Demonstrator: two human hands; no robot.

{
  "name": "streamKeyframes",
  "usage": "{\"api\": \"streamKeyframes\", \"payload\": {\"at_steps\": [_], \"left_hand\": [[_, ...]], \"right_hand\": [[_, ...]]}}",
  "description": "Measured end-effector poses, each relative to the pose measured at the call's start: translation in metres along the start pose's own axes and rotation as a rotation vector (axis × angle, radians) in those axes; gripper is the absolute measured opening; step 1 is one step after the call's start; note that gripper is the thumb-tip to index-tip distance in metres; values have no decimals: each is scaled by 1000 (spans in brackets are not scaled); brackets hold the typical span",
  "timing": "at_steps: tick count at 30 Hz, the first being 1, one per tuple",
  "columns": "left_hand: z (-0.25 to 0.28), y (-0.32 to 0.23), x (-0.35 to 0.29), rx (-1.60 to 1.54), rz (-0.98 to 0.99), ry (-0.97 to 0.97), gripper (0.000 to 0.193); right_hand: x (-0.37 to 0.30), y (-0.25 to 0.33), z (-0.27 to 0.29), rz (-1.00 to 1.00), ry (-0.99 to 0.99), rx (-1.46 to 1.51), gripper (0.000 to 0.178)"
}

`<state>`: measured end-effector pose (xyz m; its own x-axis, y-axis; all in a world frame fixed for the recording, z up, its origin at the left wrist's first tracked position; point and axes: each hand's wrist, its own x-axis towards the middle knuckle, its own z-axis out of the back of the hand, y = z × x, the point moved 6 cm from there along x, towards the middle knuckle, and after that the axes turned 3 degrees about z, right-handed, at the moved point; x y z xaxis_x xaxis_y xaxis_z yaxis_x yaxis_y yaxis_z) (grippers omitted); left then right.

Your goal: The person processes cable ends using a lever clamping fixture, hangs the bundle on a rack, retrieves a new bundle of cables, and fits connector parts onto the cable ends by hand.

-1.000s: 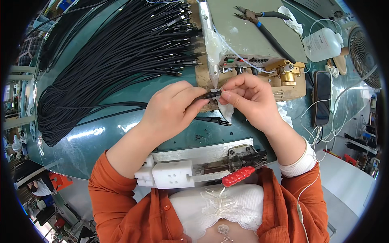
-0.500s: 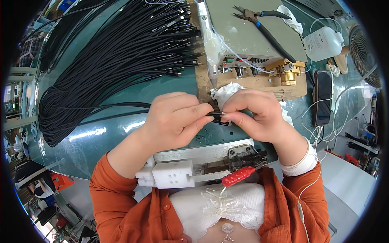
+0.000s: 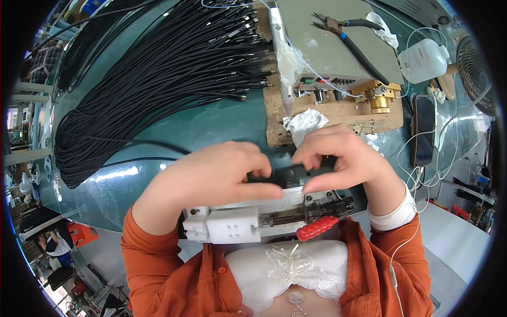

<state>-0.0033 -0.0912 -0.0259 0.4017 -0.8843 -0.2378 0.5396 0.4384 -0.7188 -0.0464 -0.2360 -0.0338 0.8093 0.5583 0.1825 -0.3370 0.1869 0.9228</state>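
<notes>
My left hand (image 3: 216, 171) is over the near edge of the green table, its thumb stretched out and apart from the curled fingers. A black cable (image 3: 158, 144), blurred by motion, runs from the left and passes out of sight behind this hand. My right hand (image 3: 346, 161) faces it with thumb and fingers spread in a wide arch. Between the two hands lies a dark, smeared shape (image 3: 293, 177), perhaps cable ends; its kind cannot be made out. Just below is a clamp fixture with a white block (image 3: 232, 225) and a red handle (image 3: 317, 229).
A large bundle of black cables (image 3: 142, 90) covers the left of the table. Behind my hands are a dispensing pen (image 3: 282, 58), a crumpled white tissue (image 3: 306, 124) and a grey-green box (image 3: 311, 39) with cutting pliers (image 3: 351, 45). A bottle (image 3: 423, 59), phone (image 3: 423, 129) and fan (image 3: 475, 71) stand right.
Both hands have moved nearer to me and come apart from their pinch on the small black cable part. Their thumbs and fingers have spread. The view has shifted slightly.
</notes>
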Motion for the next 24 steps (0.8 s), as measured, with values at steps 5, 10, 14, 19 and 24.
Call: {"api": "streamKeyframes", "payload": {"at_steps": [5,10,14,19,24], "left_hand": [[41,40,-6,755,222,-620,25],[42,65,-7,609,346,-564,25],[44,67,-13,728,317,-507,26],[50,61,-21,865,379,-506,20],[50,78,-19,741,631,-302,17]], "right_hand": [[-2,1,10,1,-112,6,26],[-1,-3,5,7,-93,-5,21],[0,-3,4,13,-92,3,20],[-1,-3,5,-9,-86,-18,19],[0,-3,6,4,-85,-40,18]]}}
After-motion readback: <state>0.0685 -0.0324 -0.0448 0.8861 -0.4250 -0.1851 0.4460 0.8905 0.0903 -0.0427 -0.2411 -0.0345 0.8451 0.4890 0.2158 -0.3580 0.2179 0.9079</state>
